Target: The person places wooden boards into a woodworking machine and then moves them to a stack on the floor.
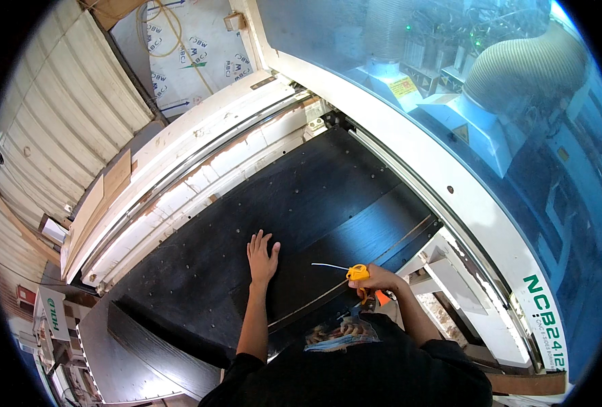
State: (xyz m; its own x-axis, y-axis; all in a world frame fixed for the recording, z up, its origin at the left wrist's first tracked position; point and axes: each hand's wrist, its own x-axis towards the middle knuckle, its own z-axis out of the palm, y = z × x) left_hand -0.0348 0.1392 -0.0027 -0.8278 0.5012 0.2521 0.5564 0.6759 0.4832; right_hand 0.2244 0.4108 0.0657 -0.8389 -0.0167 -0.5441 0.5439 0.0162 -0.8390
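Note:
My left hand point(263, 259) lies with its fingers stretched out on a dark wood-grain board point(297, 275). In my right hand point(381, 279) is a yellow air blow gun point(359, 272), its thin pale nozzle pointing left over the board. Orange parts hang just below that hand; I cannot make out what they are. The board rests on a black machine table point(274, 193) dotted with small holes. A light-brown line of dust or bare edge runs along the board's near side.
On the right stands a large machine with a white frame point(450, 190) and a blue see-through cover point(409, 54), grey ducts behind it. A white rail beam point(213, 152) borders the far side. Another dark board point(155, 346) lies at lower left, near a corrugated wall point(63, 102).

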